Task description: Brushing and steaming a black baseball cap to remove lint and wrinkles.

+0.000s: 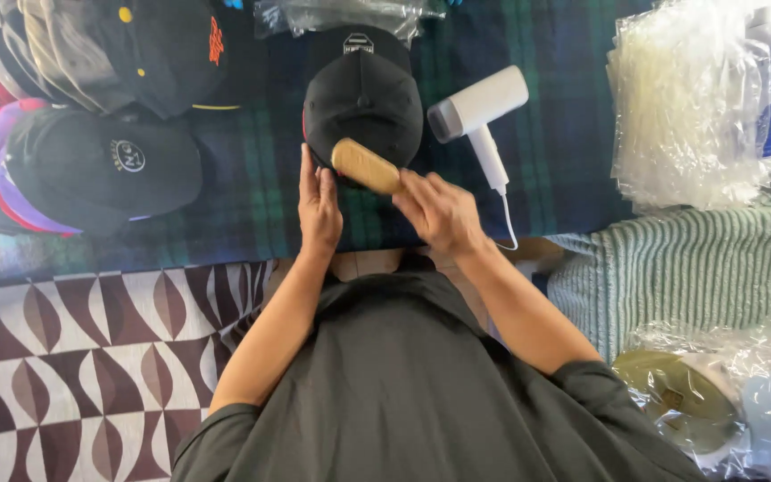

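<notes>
Dark grey shirt front and 2 bare forearms are filling the lower middle of the view, with brown-and-white patterned fabric lying to the left.

Left hand: lying flat and open, fingers straight, pressing against the left edge of the black baseball cap and closed on nothing. The cap is sitting crown-up on the dark green plaid counter, directly ahead of the person.

Right hand: its grip is closed around the handle end of the light wooden oval brush, whose head is resting on the near edge of the cap.

Step in hand, as judged: brushing the cap while the other hand is steadying it. A next stroke is calling for the cap to be held from sliding and the brush kept flat to the cloth.

Nearby items:
- White handheld dryer-shaped appliance with cord, lying just right of the cap, untouched.
- Stack of clear plastic bags, far right, with a white-and-blue bottle behind it.
- Piles of dark caps, upper left; 1 is showing a small round white emblem, another an orange mark.
- Clear bag, top centre.
- Pale green ribbed cloth, right.
</notes>
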